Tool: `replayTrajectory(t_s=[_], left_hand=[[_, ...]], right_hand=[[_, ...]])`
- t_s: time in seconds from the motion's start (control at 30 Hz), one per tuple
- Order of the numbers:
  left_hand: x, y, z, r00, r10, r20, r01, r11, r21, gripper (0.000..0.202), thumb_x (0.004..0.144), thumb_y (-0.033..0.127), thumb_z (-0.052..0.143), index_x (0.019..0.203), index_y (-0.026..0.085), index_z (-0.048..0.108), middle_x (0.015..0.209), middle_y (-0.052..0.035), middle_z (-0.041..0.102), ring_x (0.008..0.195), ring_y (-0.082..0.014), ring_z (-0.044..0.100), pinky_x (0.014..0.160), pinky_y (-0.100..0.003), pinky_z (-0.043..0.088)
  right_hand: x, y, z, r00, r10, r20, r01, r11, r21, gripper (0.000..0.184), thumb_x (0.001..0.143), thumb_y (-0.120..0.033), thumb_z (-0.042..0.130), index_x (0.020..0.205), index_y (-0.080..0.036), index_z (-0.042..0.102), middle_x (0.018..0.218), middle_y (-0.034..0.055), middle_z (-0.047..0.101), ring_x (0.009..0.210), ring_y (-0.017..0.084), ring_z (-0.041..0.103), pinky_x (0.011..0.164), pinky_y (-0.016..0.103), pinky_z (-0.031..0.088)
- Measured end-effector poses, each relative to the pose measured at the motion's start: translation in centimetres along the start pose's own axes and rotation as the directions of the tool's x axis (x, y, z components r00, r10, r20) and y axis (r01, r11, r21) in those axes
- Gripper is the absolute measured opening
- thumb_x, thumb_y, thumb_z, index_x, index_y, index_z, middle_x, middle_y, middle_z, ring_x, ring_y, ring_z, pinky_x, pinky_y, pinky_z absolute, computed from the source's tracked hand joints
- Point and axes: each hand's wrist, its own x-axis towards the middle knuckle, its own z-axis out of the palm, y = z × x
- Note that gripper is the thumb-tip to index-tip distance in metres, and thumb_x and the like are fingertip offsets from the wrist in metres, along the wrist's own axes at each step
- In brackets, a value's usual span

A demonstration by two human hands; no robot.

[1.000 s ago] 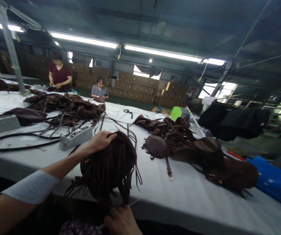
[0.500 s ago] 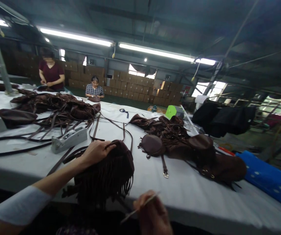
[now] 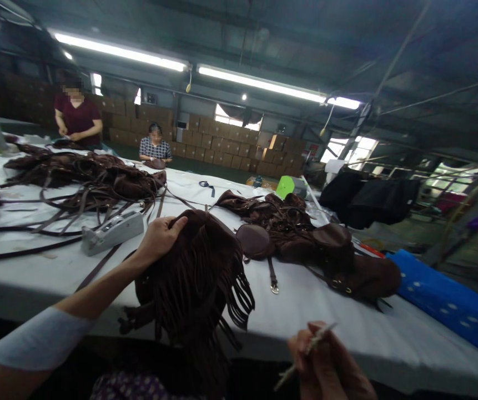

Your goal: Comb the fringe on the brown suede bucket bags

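Note:
My left hand (image 3: 161, 238) grips the top edge of a dark brown fringed bag (image 3: 199, 272), thumb on the near side and fingers behind it. The bag hangs at the table's front edge with its fringe falling loose. Lower right, my right hand (image 3: 326, 361) is closed round a thin, pale, stick-like tool (image 3: 320, 338), whose exact kind I cannot make out; both its ends stick out of the fingers. That hand is apart from the bag. Behind the bag lies a round brown piece (image 3: 254, 241) and a strap with a metal buckle (image 3: 273, 278).
A grey tape dispenser (image 3: 112, 230) stands left of the bag on the white table (image 3: 305, 311). Brown bags and straps (image 3: 114, 180) are heaped at left, more bags (image 3: 326, 244) at right beside a blue box (image 3: 451, 303). Two people (image 3: 78, 119) work at the far side.
My left hand has lifted and turned the bag, so more of its fringed side shows and the strands swing right. My right hand has moved right with the thin tool.

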Motion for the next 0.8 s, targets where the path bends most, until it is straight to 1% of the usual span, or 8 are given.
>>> replayTrajectory(t_s=[0.07, 0.17, 0.3, 0.47, 0.57, 0.63, 0.73, 0.8], left_hand=[[0.0, 0.0, -0.5, 1.0, 0.028, 0.001, -0.028, 0.999, 0.023, 0.051, 0.084, 0.057, 0.044, 0.077, 0.014, 0.069, 0.061, -0.0011, 0.062, 0.06, -0.0168, 0.055, 0.055, -0.024, 0.036], [0.0, 0.2, -1.2, 0.982, 0.049, 0.182, -0.04, 0.998, -0.055, 0.048, 0.082, 0.056, 0.046, 0.081, 0.015, 0.07, 0.062, -0.0001, 0.061, 0.058, -0.0156, 0.053, 0.054, -0.023, 0.037], [-0.3, 1.5, -1.9, 0.867, 0.066, 0.494, 0.001, 0.991, -0.133, 0.045, 0.081, 0.054, 0.048, 0.076, 0.014, 0.069, 0.058, 0.0003, 0.057, 0.051, -0.0128, 0.046, 0.048, -0.023, 0.032], [-0.3, 3.9, -2.2, 0.773, 0.151, 0.616, -0.104, 0.988, -0.112, 0.036, 0.077, 0.048, 0.056, 0.073, 0.015, 0.071, 0.057, 0.0015, 0.057, 0.051, -0.012, 0.046, 0.048, -0.023, 0.031], [-0.2, 5.1, -1.9, 0.66, 0.227, 0.716, -0.171, 0.974, -0.151, 0.033, 0.076, 0.046, 0.059, 0.078, 0.015, 0.072, 0.062, 0.0013, 0.062, 0.053, -0.0119, 0.049, 0.051, -0.023, 0.033], [-0.2, 5.6, -1.3, 0.587, 0.249, 0.771, -0.206, 0.966, -0.154, 0.034, 0.077, 0.045, 0.059, 0.08, 0.014, 0.072, 0.063, 0.0008, 0.064, 0.052, -0.0116, 0.049, 0.049, -0.023, 0.033], [-0.5, 5.3, 0.1, 0.509, 0.257, 0.821, -0.279, 0.952, -0.125, 0.035, 0.078, 0.046, 0.058, 0.083, 0.015, 0.073, 0.063, -0.0005, 0.065, 0.05, -0.0115, 0.048, 0.046, -0.023, 0.032], [-0.9, 4.1, 1.3, 0.495, 0.288, 0.82, -0.394, 0.915, -0.083, 0.033, 0.079, 0.046, 0.059, 0.082, 0.017, 0.072, 0.064, -0.0017, 0.067, 0.049, -0.0114, 0.048, 0.045, -0.023, 0.031]], right_hand=[[-0.4, 1.4, -0.3, 0.983, 0.176, 0.044, -0.169, 0.977, -0.132, 0.033, 0.07, -0.043, 0.077, 0.095, -0.021, 0.072, 0.067, 0.0023, 0.065, 0.055, 0.014, 0.057, 0.05, 0.026, 0.048], [-0.7, 3.1, 0.1, 0.966, 0.241, 0.091, -0.201, 0.925, -0.321, 0.046, 0.071, -0.048, 0.074, 0.104, -0.017, 0.071, 0.079, 0.0059, 0.069, 0.072, 0.019, 0.064, 0.062, 0.026, 0.053], [-1.4, 4.4, 1.2, 0.973, 0.135, 0.185, -0.035, 0.887, -0.46, 0.039, 0.077, -0.049, 0.066, 0.098, -0.016, 0.07, 0.082, 0.0061, 0.07, 0.078, 0.019, 0.065, 0.069, 0.025, 0.053], [-2.0, 5.3, 1.4, 0.922, -0.006, 0.386, 0.226, 0.819, -0.528, 0.023, 0.087, -0.041, 0.055, 0.089, -0.021, 0.066, 0.078, 0.0029, 0.067, 0.068, 0.015, 0.062, 0.066, 0.024, 0.052], [-0.9, 5.7, 1.0, 0.911, -0.04, 0.411, 0.28, 0.792, -0.543, 0.021, 0.087, -0.039, 0.055, 0.09, -0.021, 0.064, 0.104, 0.008, 0.065, 0.088, 0.019, 0.063, 0.074, 0.027, 0.052], [0.1, 6.3, 1.1, 0.892, 0.041, 0.449, 0.245, 0.791, -0.56, 0.022, 0.086, -0.04, 0.055, 0.088, -0.02, 0.064, 0.114, 0.0093, 0.062, 0.092, 0.02, 0.062, 0.073, 0.028, 0.051], [1.0, 8.2, 1.7, 0.804, 0.257, 0.535, 0.177, 0.756, -0.63, 0.027, 0.087, -0.043, 0.054, 0.086, -0.018, 0.065, 0.087, 0.0045, 0.066, 0.072, 0.016, 0.06, 0.062, 0.025, 0.047], [1.1, 10.2, 2.2, 0.766, 0.331, 0.551, 0.179, 0.714, -0.677, 0.029, 0.086, -0.044, 0.054, 0.085, -0.017, 0.066, 0.074, 0.0023, 0.065, 0.067, 0.016, 0.058, 0.06, 0.025, 0.045]])
